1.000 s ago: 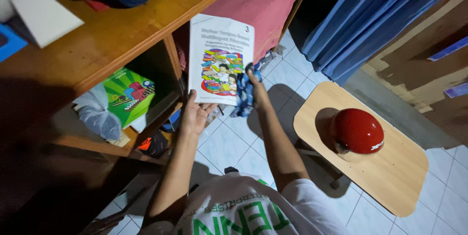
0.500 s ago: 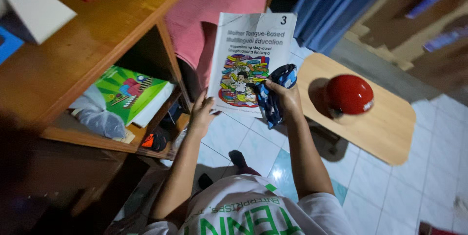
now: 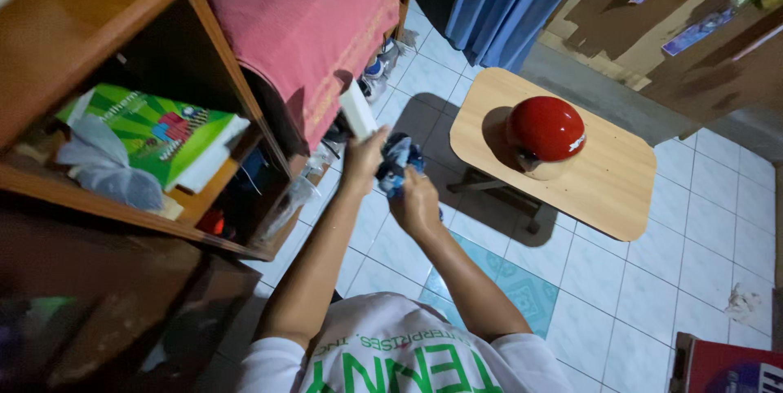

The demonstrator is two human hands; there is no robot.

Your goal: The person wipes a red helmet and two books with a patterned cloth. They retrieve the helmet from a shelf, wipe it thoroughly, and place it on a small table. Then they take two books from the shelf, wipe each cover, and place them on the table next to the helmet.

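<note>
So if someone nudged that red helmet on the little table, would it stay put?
Probably not firmly. The helmet is a smooth dome resting on the bare wooden table, so it may slide or rock. It sits well in from the edges, so a light nudge likely won't drop it.

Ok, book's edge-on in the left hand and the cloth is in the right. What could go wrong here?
The left hand pinches the book only at its lower end, so that grip may slip and drop it onto the tiled floor. The book also stands close to the red cloth hanging off the shelf, and the rag could snag it.
</note>
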